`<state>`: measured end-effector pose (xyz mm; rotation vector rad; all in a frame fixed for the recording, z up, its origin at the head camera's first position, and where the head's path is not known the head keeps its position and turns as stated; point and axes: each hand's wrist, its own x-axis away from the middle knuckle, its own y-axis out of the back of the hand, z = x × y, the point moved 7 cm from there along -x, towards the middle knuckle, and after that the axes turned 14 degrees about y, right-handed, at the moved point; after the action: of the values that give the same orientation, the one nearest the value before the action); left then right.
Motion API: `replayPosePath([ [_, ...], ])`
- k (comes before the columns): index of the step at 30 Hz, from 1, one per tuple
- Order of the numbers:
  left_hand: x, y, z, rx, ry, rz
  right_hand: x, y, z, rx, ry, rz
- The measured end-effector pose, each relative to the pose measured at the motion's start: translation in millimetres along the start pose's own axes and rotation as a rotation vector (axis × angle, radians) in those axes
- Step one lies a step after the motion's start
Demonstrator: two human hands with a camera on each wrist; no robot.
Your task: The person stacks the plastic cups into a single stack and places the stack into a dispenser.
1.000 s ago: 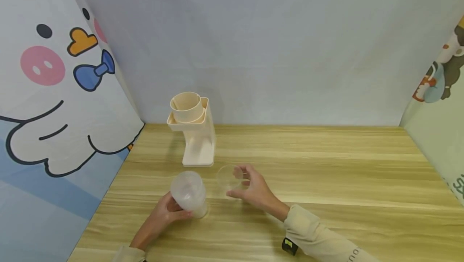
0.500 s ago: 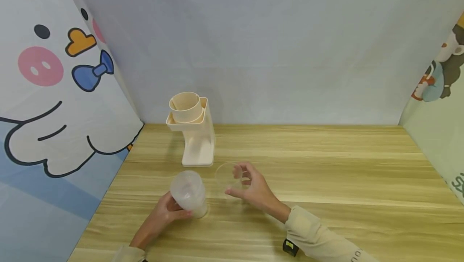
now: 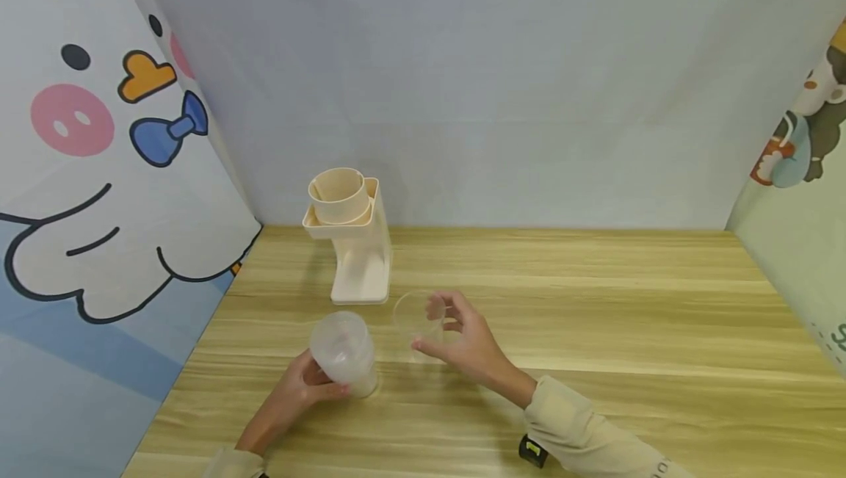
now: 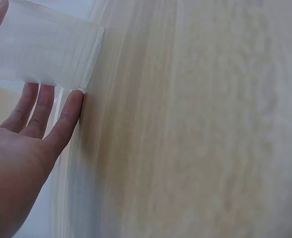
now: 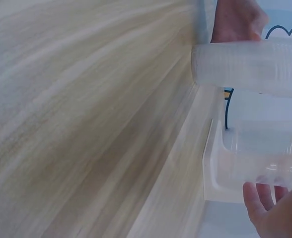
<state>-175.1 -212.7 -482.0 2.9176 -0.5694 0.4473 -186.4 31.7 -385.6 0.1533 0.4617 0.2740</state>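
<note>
On the wooden table (image 3: 595,316) stands a stack of frosted plastic cups (image 3: 344,352), tilted a little. My left hand (image 3: 316,382) grips its lower part from the near side; in the left wrist view the fingers (image 4: 41,106) reach behind the stack (image 4: 41,49). My right hand (image 3: 439,331) pinches a single clear cup (image 3: 415,319) just right of the stack, held slightly above the tabletop with its mouth turned toward me. The right wrist view shows the clear cup (image 5: 265,151) against my fingers (image 5: 265,203), with the stack (image 5: 250,67) beside it.
A cream plastic cup holder (image 3: 353,243) with a round collar on top stands just behind the hands, near the back left corner. Cartoon-printed panels wall off the left (image 3: 99,169) and right (image 3: 806,133) sides. A plain backdrop closes the rear.
My right hand has raised the clear cup a little and shifted it slightly away from me. The left hand and the stack have stayed put.
</note>
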Motion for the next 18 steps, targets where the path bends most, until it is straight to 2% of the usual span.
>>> replayPosePath([
  [9, 0.1, 0.3, 0.4, -0.005, 0.005, -0.006, 0.3, 0.7, -20.2, 0.007, 0.045, -0.021],
  [18, -0.6, -0.8, -0.1, 0.004, -0.017, 0.012, 1.1, 2.2, -14.8, 0.007, 0.084, -0.01],
])
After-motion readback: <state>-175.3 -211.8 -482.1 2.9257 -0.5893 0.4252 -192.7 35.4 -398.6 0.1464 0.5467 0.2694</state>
